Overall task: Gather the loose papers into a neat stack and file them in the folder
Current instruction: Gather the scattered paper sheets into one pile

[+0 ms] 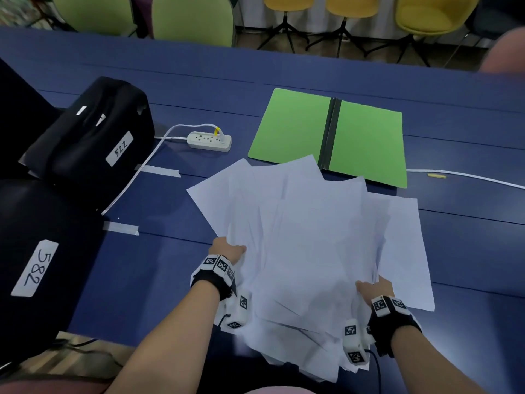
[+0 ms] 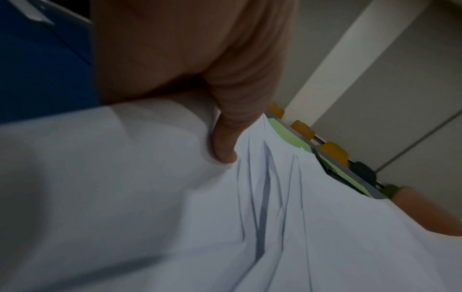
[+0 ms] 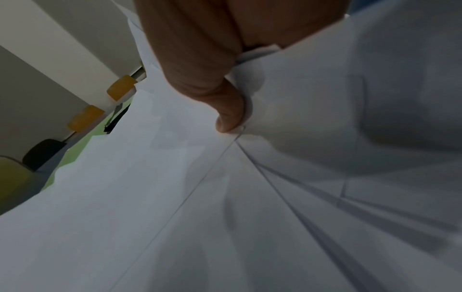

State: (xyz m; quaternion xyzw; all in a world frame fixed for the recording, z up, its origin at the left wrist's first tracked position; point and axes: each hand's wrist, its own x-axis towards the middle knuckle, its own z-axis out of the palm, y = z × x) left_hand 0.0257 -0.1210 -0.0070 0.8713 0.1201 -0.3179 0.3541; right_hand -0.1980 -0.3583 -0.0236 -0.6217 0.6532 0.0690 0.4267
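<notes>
The left hand (image 1: 227, 249) and right hand (image 1: 376, 288) each pinch a side of the fanned papers (image 1: 306, 237), thumbs on top, over the blue counter (image 1: 170, 265), near the open green folder (image 1: 289, 126) behind.

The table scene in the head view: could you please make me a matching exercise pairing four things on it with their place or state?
Things:
1. papers
2. folder
3. power strip
4. bag marked 522

Places or states:
A. lying open, far side of the table
B. black, at the left edge
C. fanned out, gripped at both sides by left hand and right hand
D. white, between bag and folder

Pairs: 1-C, 2-A, 3-D, 4-B
</notes>
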